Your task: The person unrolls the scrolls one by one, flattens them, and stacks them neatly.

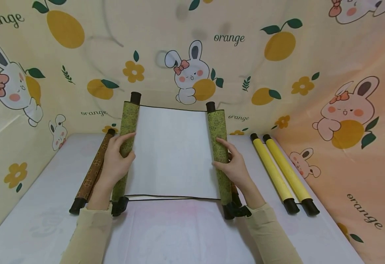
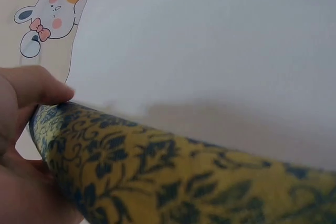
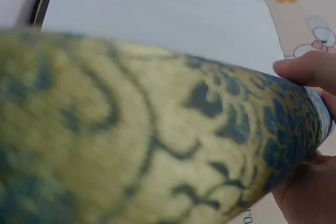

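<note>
I can see a green scroll in the middle of the frame, with its white sheet [image 1: 174,154] open between two fat rolls. The left green roll [image 1: 126,146] and the right green roll [image 1: 219,152] stand well apart. Each one runs long from the top of the frame to the bottom, and both lean a little, so the gap is wider at the bottom. The left hand [image 1: 116,161] grips the left roll from its outer side, with fingers and thumb bent around it. The right hand [image 1: 237,165] holds the right roll the same way. Each hand is closest to its own roll, and the white sheet lies inward from both.

The rolls look like cloth, with dark blue-green flowers and curly stems on yellow-green. Their ends are black and round like pegs. The sheet looks smooth and plain, maybe paper, with thin dark edges.

A brown roll [image 1: 91,170] with ring shapes lies on the desk [image 1: 169,234] at the left. Two thin yellow rolls [image 1: 271,168] lie side by side at the right.
</note>
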The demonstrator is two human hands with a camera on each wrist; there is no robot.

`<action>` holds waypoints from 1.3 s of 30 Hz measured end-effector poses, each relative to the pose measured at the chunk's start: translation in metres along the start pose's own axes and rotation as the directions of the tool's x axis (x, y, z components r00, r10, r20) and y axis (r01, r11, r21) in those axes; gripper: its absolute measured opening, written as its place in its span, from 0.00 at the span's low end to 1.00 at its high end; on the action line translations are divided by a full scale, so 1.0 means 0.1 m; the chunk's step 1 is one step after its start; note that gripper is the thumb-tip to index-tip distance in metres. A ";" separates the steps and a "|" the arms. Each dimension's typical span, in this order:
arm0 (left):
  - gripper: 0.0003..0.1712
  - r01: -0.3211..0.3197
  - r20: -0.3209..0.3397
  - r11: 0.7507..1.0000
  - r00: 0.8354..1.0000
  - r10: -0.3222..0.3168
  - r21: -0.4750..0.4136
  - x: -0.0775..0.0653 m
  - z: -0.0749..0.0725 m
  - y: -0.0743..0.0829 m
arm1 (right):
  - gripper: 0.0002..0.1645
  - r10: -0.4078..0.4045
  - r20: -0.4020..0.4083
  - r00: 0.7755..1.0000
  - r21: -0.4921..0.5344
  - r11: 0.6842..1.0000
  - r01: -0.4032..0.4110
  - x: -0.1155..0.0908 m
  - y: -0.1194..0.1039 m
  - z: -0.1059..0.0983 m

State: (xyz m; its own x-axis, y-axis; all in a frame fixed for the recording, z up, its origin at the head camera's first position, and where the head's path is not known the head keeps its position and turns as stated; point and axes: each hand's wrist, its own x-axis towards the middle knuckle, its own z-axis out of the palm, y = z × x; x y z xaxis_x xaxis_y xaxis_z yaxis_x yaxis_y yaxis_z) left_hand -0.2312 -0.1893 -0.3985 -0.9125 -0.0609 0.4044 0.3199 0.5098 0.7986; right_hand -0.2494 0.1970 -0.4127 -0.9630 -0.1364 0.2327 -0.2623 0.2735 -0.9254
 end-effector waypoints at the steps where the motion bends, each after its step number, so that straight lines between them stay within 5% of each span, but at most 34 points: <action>1: 0.32 0.002 -0.009 1.000 1.000 -0.002 0.007 0.00 0.00 0.00 | 0.48 -0.001 -0.002 1.000 -0.002 1.000 0.001 0.00 0.01 0.00; 17: 0.29 -0.002 -0.087 1.000 0.996 0.000 -0.014 -0.01 -0.02 0.00 | 0.50 0.009 -0.034 0.999 0.045 0.999 -0.007 0.00 -0.06 -0.07; 29: 0.28 -0.034 -0.099 0.999 0.995 0.034 0.003 -0.01 -0.02 -0.02 | 0.47 0.011 -0.039 0.999 0.049 0.999 -0.009 -0.02 -0.06 -0.11; 39: 0.30 -0.003 -0.086 1.000 0.996 0.003 0.005 -0.01 -0.06 0.00 | 0.48 0.006 -0.063 0.998 0.054 0.999 -0.003 0.01 -0.05 -0.13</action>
State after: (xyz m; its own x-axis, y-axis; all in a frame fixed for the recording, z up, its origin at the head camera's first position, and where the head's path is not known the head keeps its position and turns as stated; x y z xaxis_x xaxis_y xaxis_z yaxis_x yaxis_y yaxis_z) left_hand -0.2286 -0.1947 -0.3963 -0.8862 -0.1327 0.4440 0.3213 0.5144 0.7951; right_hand -0.2500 0.2077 -0.4044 -0.9666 -0.0742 0.2451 -0.2556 0.2221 -0.9409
